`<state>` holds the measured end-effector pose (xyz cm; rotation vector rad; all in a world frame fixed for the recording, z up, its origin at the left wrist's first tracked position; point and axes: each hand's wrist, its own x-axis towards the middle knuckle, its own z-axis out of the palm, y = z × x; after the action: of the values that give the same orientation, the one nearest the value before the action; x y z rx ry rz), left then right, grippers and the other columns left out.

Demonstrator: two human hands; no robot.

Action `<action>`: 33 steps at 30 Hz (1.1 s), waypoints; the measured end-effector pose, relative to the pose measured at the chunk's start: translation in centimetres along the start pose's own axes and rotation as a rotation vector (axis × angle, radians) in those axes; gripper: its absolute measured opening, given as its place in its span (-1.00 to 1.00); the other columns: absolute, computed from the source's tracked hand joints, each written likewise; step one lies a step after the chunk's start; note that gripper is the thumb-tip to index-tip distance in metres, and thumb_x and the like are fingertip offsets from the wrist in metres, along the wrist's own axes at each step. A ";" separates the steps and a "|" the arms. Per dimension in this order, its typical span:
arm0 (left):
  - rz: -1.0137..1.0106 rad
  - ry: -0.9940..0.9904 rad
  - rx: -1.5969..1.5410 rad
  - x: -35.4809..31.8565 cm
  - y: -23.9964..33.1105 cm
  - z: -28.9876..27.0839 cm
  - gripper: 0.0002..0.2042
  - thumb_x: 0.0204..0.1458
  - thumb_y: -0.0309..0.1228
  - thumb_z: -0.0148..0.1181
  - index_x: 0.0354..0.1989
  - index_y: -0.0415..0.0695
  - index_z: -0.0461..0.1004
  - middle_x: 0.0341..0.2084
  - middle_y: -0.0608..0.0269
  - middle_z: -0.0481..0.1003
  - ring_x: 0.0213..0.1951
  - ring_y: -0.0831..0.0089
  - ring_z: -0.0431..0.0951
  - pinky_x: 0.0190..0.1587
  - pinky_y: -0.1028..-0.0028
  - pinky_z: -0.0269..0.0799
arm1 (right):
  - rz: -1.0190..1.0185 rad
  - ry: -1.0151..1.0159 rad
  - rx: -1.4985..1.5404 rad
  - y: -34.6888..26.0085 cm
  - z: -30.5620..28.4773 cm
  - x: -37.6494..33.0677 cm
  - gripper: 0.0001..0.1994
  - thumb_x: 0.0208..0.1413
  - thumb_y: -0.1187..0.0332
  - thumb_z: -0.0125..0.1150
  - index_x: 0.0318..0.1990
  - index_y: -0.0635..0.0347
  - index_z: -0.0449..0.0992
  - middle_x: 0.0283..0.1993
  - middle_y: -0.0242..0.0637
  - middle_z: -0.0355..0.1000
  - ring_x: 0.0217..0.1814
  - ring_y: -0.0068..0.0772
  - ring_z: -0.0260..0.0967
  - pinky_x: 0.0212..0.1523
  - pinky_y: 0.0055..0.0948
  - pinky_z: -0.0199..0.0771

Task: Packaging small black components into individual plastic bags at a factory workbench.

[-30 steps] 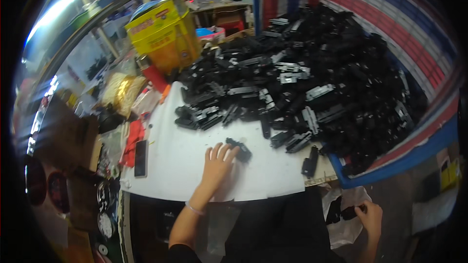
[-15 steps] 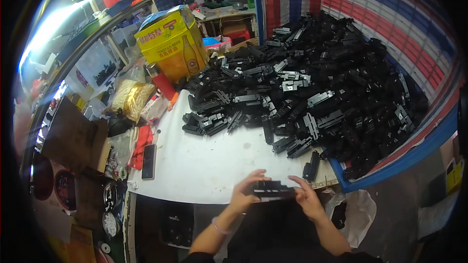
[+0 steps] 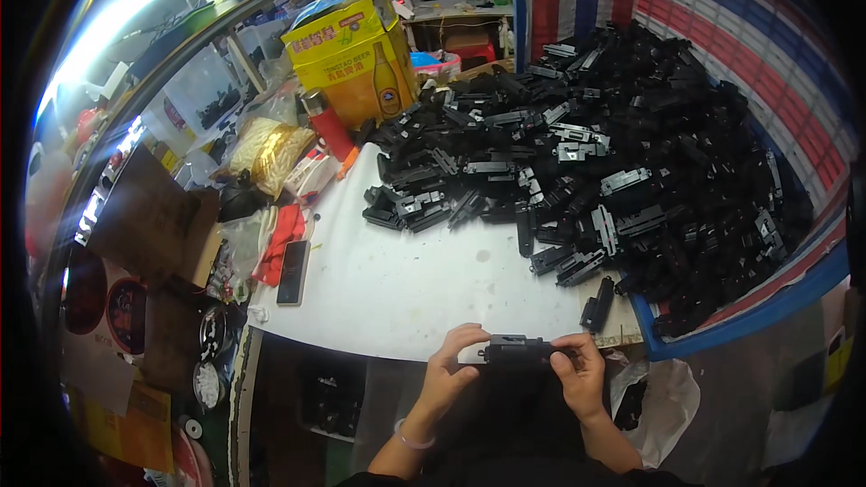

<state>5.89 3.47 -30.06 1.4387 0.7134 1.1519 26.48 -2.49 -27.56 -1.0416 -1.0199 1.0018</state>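
Black part (image 3: pixel 518 351), held near front edge of bench (image 3: pixel 397 293): pinched at one end by right grip (image 3: pixel 582 381), flanked at other by left grip (image 3: pixel 446 381), closure unclear. Probably light, rigid; best taken by ends.

One held part (image 3: pixel 518 351), one phone (image 3: pixel 292 273)

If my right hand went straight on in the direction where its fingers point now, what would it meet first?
Your right hand would first meet the black part, already at its fingertips. Your left hand seems next, at the far end, though depth is unclear.
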 end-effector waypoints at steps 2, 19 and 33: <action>0.009 0.042 0.030 -1.0 0.4 -0.1 -0.51 -0.09 -0.13 0.25 -0.09 -0.28 0.45 -0.08 0.10 0.41 0.14 0.25 0.24 0.18 0.27 0.12 | 0.033 -0.025 0.042 -0.6 0.5 -0.4 -0.81 0.07 0.42 0.20 -0.19 0.28 0.41 -0.21 -0.32 0.40 -0.15 -0.57 0.32 -0.09 -0.57 0.30; -0.171 0.497 0.655 -12.8 0.1 -10.6 -0.80 0.06 -0.33 0.15 -0.20 -0.15 0.54 -0.28 0.20 0.52 -0.14 0.36 0.48 -0.06 0.43 0.36 | 0.453 -0.151 -1.207 -8.4 -13.2 -6.2 -0.78 0.13 0.29 0.09 -0.14 0.19 0.48 -0.18 -0.08 0.50 -0.19 0.00 0.44 -0.14 -0.25 0.42; 0.216 -0.061 0.812 9.3 -2.4 -2.2 -0.75 -0.04 -0.28 0.21 -0.24 -0.16 0.50 -0.40 0.14 0.51 -0.33 0.20 0.50 -0.24 0.34 0.39 | -0.058 0.021 -1.222 -1.8 -8.7 -6.7 -0.87 -0.05 0.36 0.24 -0.35 0.18 0.54 -0.41 -0.20 0.50 -0.35 -0.15 0.43 -0.26 -0.29 0.38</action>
<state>7.47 13.18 -30.16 2.2609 1.0691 1.0092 33.64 -10.94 -28.55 -1.9592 -1.6746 0.2184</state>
